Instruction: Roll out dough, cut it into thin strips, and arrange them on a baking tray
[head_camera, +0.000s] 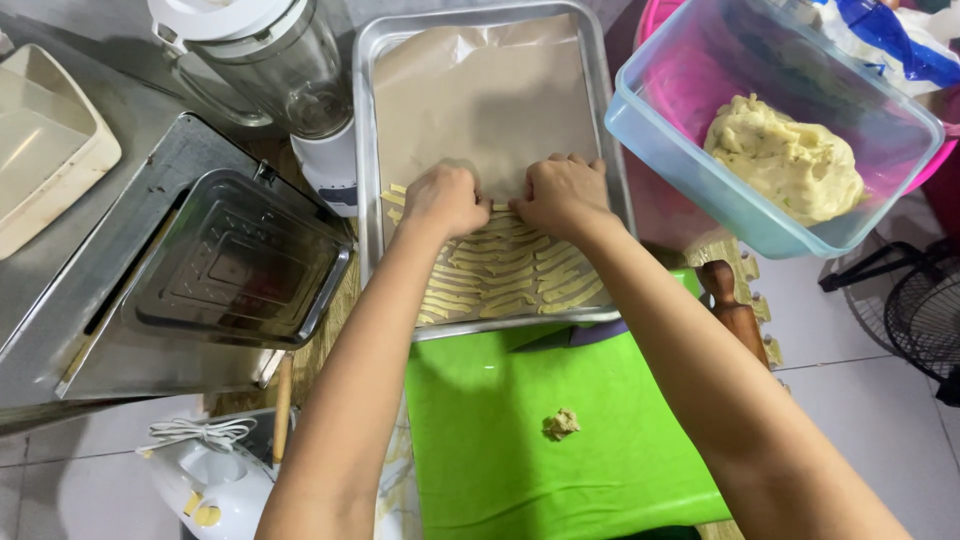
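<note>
While both my hands rest side by side on the lined baking tray (366, 150), my left hand (446, 198) is curled into a loose fist with the knuckles up, its fingertips tucked down onto the far end of the dough strips (510, 275). My right hand (562, 193) is curled the same way just beside it, fingers bent under and pressing at the top edge of the same rows; I cannot tell whether either hand is pinching a single strip, since the fingertips are hidden beneath the knuckles. The pale yellow strips lie in rows across the near half of the brown baking paper (485, 95), from my hands down to the tray's near edge, while the far half of the paper is bare. Just in front of the tray's near edge lies a green mat (520, 440) with a small lump of dough (562, 424) on it. At the mat's far right corner a wooden rolling pin (735, 310) lies near my right forearm. To the right of the tray stands a clear blue plastic tub (650, 120) holding a large mass of dough (787, 160). To the left of the tray stand a blender jug (285, 65) and an empty metal pan (240, 260), and a white hand mixer (205, 475) lies near my left elbow.
</note>
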